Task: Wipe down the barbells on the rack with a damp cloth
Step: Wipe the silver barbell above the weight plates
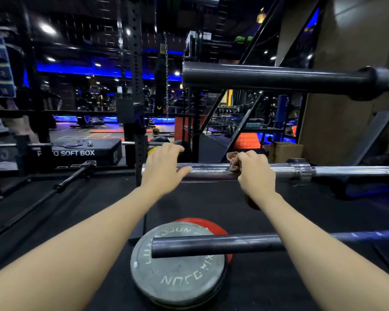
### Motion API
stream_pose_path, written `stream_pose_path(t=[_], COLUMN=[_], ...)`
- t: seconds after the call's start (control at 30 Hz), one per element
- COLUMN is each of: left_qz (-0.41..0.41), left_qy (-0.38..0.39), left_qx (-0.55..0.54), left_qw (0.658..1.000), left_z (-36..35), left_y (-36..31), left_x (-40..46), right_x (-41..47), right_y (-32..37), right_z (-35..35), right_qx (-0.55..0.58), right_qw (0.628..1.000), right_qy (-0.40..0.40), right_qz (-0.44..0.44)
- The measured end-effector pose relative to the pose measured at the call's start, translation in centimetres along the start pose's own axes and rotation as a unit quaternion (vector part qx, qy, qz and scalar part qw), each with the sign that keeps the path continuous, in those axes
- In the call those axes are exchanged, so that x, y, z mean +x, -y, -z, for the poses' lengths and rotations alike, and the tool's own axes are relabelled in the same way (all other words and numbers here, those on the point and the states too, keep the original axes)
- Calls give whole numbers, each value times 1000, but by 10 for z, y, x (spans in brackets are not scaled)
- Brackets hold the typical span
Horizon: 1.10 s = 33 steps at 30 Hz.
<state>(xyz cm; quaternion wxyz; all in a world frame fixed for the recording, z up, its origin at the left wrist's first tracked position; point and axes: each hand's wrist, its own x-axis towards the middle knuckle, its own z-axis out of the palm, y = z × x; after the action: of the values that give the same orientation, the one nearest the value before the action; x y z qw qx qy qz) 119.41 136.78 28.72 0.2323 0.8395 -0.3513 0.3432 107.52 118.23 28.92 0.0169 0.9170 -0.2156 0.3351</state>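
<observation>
Cloth: brown rag [233,161], bunched in my right hand [255,173], its fingers clenched round it and pressing it onto the chrome barbell [213,171], on the sleeve part.
Left hand: my left hand [164,168] lies over the same sleeve near its free end, fingers relaxed and spread, thumb along the metal, steadying rather than gripping.
Barbells: the chrome one lies across at the middle level; a black barbell [274,78] sits above it, and another dark bar [213,245] below and nearer me, both well apart from the rag and, I judge, not yet wiped.
Below: grey weight plate [177,265] on the floor with a red plate [220,230] behind it, right under the lowest bar's end.
Progress: early, I'd say, with one sleeve in hand and the shaft toward the collar [302,170] left to do.
Risk, rolling: the sleeve spins freely, so a hard rub could turn it under my loose left palm and leave the far side dirty.
Risk, slipping: a wet chrome surface is slick; leaning on it might let my steadying hand slide off the end.
Risk, cloth: the hanging corner could snag at the collar and pull from my fist.
Risk, head: the black bar above hangs close if I lean in.
</observation>
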Motion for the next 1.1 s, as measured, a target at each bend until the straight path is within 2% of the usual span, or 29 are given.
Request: stream_pose_path(t=[0.1, 0.23, 0.4, 0.53, 0.7, 0.87, 0.97, 1.03, 1.1], left_qz=[-49, -80, -80, -102, -109, -57, -4, 21, 25], left_qy=[70, 120, 171, 133, 75, 44, 57, 47, 47], left_qx=[73, 170, 164, 201, 203, 81, -25, -97, -179], left_qw=[994, 975, 968, 965, 970, 994, 998, 994, 982], left_z=[-9, -17, -18, -23, -28, -34, -34, -30, -23], left_y=[-31, -48, -55, -53, -50, -47, -45, -39, -36], left_x=[14, 29, 33, 28, 13, 3, -3, -3, 0], right_x=[4, 12, 10, -2, -9, -13, -14, -13, -16], right_y=[-34, -74, -69, -37, 10, 29, 32, 29, 22], right_z=[7, 15, 12, 2, -7, -11, -9, -8, -7], right_qx=[-2, -8, 26, 46, 82, 140, 186, 273, 403], right_qw=[999, 996, 992, 996, 996, 990, 981, 960, 912], right_qy=[12, 32, -7, -37, -26, -9, 8, 37, 68], right_qz=[-48, -88, -120, -72, -20, 26, 52, 56, 39])
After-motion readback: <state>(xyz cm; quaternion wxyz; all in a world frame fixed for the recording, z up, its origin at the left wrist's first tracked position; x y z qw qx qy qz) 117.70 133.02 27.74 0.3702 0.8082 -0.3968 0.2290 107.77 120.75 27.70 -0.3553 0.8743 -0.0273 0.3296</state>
